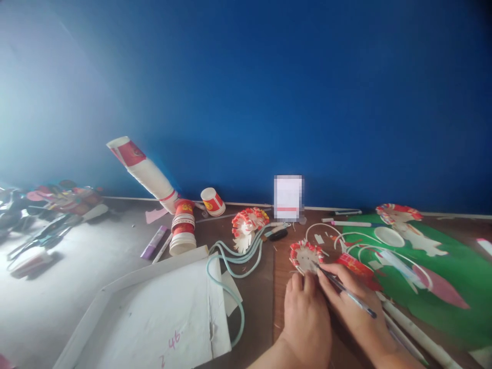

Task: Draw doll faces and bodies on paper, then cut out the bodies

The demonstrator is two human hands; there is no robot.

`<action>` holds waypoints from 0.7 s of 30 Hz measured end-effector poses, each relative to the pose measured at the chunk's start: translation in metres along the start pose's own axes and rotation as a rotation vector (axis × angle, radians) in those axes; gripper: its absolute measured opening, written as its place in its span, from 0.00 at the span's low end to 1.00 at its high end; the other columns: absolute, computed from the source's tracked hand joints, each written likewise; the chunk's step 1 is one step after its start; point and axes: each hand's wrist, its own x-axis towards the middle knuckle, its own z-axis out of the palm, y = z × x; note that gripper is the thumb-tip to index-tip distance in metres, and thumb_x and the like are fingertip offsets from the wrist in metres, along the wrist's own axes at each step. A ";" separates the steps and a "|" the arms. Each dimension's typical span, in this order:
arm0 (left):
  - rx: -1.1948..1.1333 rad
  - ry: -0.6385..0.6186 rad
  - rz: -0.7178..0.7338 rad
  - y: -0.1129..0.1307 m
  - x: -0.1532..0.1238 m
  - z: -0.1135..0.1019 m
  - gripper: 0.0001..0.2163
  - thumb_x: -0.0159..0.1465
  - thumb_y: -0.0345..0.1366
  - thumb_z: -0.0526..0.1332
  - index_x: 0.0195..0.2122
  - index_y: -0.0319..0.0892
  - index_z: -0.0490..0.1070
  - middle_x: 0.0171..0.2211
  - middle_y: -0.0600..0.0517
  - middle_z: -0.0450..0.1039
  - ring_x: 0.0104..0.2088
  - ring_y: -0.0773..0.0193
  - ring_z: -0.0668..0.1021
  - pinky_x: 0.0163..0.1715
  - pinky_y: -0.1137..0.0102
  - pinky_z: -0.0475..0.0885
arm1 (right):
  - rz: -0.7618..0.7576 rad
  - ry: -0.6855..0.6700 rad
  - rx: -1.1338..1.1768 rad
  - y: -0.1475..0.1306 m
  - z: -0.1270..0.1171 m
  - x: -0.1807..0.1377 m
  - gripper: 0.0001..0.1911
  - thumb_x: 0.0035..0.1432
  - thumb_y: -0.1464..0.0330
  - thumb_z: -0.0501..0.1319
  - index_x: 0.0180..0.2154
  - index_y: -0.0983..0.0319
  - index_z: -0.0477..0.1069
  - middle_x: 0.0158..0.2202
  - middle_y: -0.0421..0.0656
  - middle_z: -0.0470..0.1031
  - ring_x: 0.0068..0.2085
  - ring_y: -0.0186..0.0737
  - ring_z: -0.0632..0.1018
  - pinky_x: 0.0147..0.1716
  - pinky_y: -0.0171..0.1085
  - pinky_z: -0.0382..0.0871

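My right hand [355,302] is closed around a slim pen [351,296], whose tip points into a cut paper cup [306,256]. The cup is splayed flat like a flower, with a white middle and a red-and-white fringed rim. At the cup's near edge, the fingers of my left hand [307,312] are curled and press on it. Another fringed cup flower [248,225] lies to the left, beside a pale blue cord [234,256]. Red paper scraps [357,269] and curled white strips lie right of my hands.
Stacked paper cups [148,174] lean against the blue wall [246,92], near a single cup [212,201]. A white box lid [146,318] lies front left, with a glue stick [154,242] behind it. Green paper [453,271] spreads on the right under scraps and markers.
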 end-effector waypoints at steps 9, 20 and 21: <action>0.039 -0.010 0.037 0.000 0.000 -0.002 0.22 0.63 0.34 0.61 0.58 0.32 0.71 0.50 0.37 0.71 0.47 0.48 0.69 0.48 0.57 0.70 | -0.005 0.000 -0.037 -0.001 0.001 0.003 0.17 0.69 0.55 0.52 0.38 0.58 0.74 0.32 0.43 0.84 0.25 0.41 0.83 0.24 0.36 0.75; 0.123 0.025 0.033 0.001 -0.001 -0.006 0.20 0.67 0.36 0.59 0.58 0.34 0.70 0.49 0.41 0.72 0.45 0.53 0.70 0.46 0.61 0.70 | 0.050 -0.041 -0.030 -0.002 0.001 0.004 0.22 0.68 0.52 0.51 0.37 0.58 0.76 0.29 0.43 0.84 0.24 0.40 0.82 0.22 0.35 0.74; 0.130 0.021 0.028 0.001 -0.001 -0.007 0.20 0.67 0.36 0.58 0.59 0.35 0.70 0.49 0.42 0.72 0.45 0.53 0.70 0.46 0.62 0.70 | 0.059 -0.048 -0.030 -0.002 0.002 0.003 0.22 0.68 0.51 0.51 0.37 0.58 0.76 0.29 0.43 0.84 0.24 0.41 0.82 0.23 0.35 0.74</action>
